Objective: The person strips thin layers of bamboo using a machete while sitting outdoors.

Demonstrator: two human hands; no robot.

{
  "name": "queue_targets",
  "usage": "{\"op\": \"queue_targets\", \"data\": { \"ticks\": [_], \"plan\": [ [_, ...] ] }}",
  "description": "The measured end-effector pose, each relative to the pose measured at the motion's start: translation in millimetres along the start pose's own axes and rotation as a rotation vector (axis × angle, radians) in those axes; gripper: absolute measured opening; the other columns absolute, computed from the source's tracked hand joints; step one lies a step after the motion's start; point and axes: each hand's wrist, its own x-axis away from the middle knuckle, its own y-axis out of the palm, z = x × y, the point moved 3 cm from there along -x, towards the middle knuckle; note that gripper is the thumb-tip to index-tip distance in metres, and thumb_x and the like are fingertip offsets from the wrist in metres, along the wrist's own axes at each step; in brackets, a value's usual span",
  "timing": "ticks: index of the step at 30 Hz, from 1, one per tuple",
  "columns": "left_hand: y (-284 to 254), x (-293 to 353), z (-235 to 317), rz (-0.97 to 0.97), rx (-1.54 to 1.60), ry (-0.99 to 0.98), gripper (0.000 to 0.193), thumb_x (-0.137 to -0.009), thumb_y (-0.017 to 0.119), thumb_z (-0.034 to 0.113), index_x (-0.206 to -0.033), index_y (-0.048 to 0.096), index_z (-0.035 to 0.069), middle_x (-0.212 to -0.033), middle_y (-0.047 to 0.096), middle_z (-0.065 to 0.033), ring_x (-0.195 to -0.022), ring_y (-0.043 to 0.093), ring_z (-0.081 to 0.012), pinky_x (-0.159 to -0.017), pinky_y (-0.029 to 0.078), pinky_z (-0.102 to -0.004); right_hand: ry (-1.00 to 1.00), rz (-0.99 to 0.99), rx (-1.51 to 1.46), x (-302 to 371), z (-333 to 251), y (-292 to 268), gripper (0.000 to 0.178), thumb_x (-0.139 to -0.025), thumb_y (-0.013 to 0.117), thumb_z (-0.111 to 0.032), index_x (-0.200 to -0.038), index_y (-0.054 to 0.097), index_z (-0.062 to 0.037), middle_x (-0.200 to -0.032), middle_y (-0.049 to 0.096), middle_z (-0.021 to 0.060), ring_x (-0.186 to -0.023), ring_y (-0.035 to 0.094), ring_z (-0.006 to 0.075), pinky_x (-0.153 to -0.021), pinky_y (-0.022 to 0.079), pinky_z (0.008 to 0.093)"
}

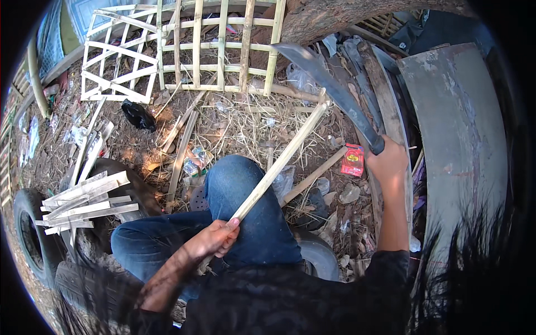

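Note:
My left hand (216, 239) grips the lower part of a pale bamboo strip (277, 166). The strip slants up and right across my bent knee, its far end frayed. In my right hand (387, 162) is the dark handle of a machete (336, 89), held up at the right. Its long curved blade points up and left, past the strip's far end; whether the two touch I cannot tell. Woven bamboo lattice panels (221, 47) lie beyond my knee. To my left is a stack of cut bamboo slats (86, 202).
Old tyres (29, 229) lie at the left, and I sit by another tyre (319, 254). A large weathered board (455, 134) leans at the right beside wooden planks (385, 106). A tree trunk (357, 19) crosses the back. A red packet (352, 160) and plastic litter dot the ground.

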Motion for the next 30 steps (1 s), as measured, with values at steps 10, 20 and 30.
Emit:
{"op": "queue_targets", "data": {
  "ticks": [10, 20, 30],
  "plan": [
    [15, 9, 4, 0.159, -0.168, 0.109, 0.053, -0.101, 0.035, 0.051, -0.067, 0.042, 0.011, -0.053, 0.032, 0.0045, -0.042, 0.03, -0.0078, -0.039, 0.024, -0.0254, -0.366, -0.273, 0.067, 9, -39, 45, 0.021, -0.064, 0.068, -0.016, -0.08, 0.063, -0.0052, -0.078, 0.068, 0.0153, -0.075, 0.067, 0.0345, -0.067, 0.052, 0.0447],
    [11, -1, 5, 0.063, -0.002, -0.004, 0.05, -0.099, 0.039, 0.05, -0.076, 0.049, 0.008, -0.051, 0.032, 0.0061, -0.041, 0.025, -0.006, -0.039, 0.02, -0.0258, -0.404, -0.267, 0.074, 12, -43, 55, 0.019, -0.065, 0.067, -0.015, -0.079, 0.064, -0.0037, -0.076, 0.067, 0.0199, -0.076, 0.067, 0.0388, -0.07, 0.053, 0.0462],
    [9, -2, 6, 0.148, -0.218, 0.027, 0.055, -0.102, 0.037, 0.047, -0.068, 0.051, 0.006, -0.053, 0.041, 0.0052, -0.048, 0.037, -0.006, -0.044, 0.031, -0.0252, -0.124, -0.105, 0.186, -40, 3, 49, 0.023, -0.068, 0.063, -0.017, -0.085, 0.068, -0.0023, -0.083, 0.068, 0.0216, -0.082, 0.067, 0.0391, -0.076, 0.053, 0.0489]
  ]
}}
